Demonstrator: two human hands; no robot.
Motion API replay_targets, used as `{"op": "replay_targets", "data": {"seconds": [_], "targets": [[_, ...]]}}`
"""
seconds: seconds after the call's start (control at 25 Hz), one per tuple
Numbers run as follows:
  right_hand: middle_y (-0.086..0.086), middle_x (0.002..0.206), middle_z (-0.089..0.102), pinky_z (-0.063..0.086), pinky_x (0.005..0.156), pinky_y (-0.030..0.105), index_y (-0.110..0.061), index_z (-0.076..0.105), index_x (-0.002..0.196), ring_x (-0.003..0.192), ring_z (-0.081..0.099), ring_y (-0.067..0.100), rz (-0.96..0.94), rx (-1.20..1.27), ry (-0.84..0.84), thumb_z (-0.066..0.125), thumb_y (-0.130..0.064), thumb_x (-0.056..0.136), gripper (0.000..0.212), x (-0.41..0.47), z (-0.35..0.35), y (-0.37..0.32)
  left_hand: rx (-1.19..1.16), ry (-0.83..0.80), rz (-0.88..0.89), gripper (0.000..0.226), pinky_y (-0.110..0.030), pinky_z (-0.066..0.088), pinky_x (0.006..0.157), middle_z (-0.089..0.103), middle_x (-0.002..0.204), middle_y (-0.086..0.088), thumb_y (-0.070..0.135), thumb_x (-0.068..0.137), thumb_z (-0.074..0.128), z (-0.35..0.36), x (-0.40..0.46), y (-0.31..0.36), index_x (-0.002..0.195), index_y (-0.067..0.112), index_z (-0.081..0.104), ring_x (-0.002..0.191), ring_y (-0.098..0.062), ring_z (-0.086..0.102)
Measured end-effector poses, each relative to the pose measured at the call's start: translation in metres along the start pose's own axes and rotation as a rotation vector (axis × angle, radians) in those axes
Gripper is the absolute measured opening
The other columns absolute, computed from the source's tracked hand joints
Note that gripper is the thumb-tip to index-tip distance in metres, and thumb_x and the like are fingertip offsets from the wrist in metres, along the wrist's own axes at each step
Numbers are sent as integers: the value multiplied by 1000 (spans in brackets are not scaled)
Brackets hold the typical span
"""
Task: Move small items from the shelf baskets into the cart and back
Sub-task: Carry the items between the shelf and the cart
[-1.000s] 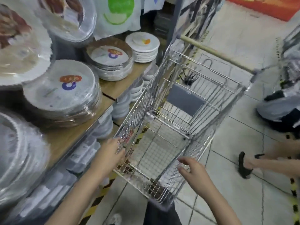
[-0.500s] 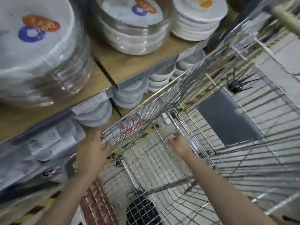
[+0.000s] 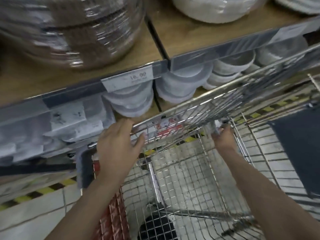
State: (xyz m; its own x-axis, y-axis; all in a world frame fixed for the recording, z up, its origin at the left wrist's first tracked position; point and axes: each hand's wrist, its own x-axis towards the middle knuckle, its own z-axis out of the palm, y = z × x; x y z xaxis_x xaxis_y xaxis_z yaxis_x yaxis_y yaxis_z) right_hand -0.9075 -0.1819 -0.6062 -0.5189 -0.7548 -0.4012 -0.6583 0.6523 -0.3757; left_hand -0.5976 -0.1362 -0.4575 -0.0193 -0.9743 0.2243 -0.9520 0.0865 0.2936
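The wire shopping cart (image 3: 199, 104) stands against the shelf, and I look down into its basket. My left hand (image 3: 119, 142) grips the cart's left rim, fingers over the top bar and thumb inside. My right hand (image 3: 223, 137) reaches deep into the basket, and its fingers curl round a pale fitting on an inner wire bar (image 3: 212, 125). Stacks of white lidded containers (image 3: 131, 103) sit on the lower shelf just beyond the left hand. No loose item shows in the cart.
The wooden upper shelf (image 3: 187, 32) carries wrapped stacks of plates (image 3: 72, 32). Its edge bears a price label (image 3: 128, 80). Yellow-black hazard tape (image 3: 43, 189) runs along the tiled floor by the shelf base. A dark panel (image 3: 297, 149) lies at the cart's right.
My view has dropped and closed in on the cart. The left hand shifted onto the left rim, and the right hand reached further in and closed on the inner bar.
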Motion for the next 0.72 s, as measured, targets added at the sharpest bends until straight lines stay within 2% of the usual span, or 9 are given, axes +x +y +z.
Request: {"op": "replay_targets", "data": {"seconds": [0.12, 0.24, 0.28, 0.36, 0.44, 0.56, 0.68, 0.72], "targets": [[23, 108, 62, 50, 76, 40, -5, 57, 111, 90, 62, 35, -11, -57, 0, 66, -20, 84, 32, 9, 6, 8, -42, 1, 3, 25, -25, 29, 59, 56, 67, 0, 23, 72, 76, 0, -2, -1, 82, 11, 56, 59, -18, 51], [20, 99, 65, 47, 70, 32, 1, 60, 109, 86, 63, 34, -55, -13, -37, 66, -22, 86, 32, -9, -1, 1, -78, -53, 21, 28, -27, 35, 65, 61, 79, 0, 21, 77, 72, -1, -1, -6, 100, 12, 59, 69, -20, 57], [18, 97, 64, 44, 68, 29, 1, 59, 112, 85, 62, 32, -68, 23, -45, 66, -22, 87, 34, -21, -5, 0, -77, -88, 27, 34, -30, 38, 69, 63, 87, -1, 22, 79, 70, -2, -3, -8, 110, 12, 58, 77, -21, 59], [9, 83, 62, 38, 55, 22, -1, 61, 113, 70, 60, 24, -133, 93, -49, 67, -21, 87, 33, -53, -17, -2, -66, -195, 26, 50, -36, 42, 82, 62, 108, -3, 23, 83, 65, -10, -9, -11, 129, 16, 48, 96, -23, 58], [2, 71, 62, 37, 49, 22, -4, 65, 100, 61, 60, 19, -178, 162, -77, 68, -23, 86, 24, -85, -32, -7, -32, -290, -15, 61, -40, 40, 96, 57, 122, -5, 26, 85, 62, -25, -19, -20, 140, 17, 38, 111, -25, 53], [5, 66, 65, 40, 50, 25, -6, 67, 86, 61, 62, 23, -257, 292, -99, 70, -27, 84, 21, -145, -64, -22, 76, -394, -25, 64, -42, 34, 107, 44, 142, -7, 30, 88, 56, -57, -44, -38, 145, 14, 32, 126, -26, 44], [9, 73, 65, 43, 55, 27, -7, 66, 82, 66, 61, 22, -354, 407, -55, 70, -9, 82, 5, -235, -104, -49, 78, -590, -62, 58, -41, 31, 109, 28, 153, -7, 27, 91, 50, -105, -88, -58, 145, 16, 30, 133, -28, 36], [7, 77, 65, 43, 56, 21, -9, 65, 85, 69, 60, 18, -366, 456, -51, 70, -7, 82, 6, -269, -115, -58, 49, -669, -69, 57, -40, 34, 107, 28, 152, -7, 26, 92, 49, -124, -108, -67, 145, 17, 30, 133, -27, 36]]}}
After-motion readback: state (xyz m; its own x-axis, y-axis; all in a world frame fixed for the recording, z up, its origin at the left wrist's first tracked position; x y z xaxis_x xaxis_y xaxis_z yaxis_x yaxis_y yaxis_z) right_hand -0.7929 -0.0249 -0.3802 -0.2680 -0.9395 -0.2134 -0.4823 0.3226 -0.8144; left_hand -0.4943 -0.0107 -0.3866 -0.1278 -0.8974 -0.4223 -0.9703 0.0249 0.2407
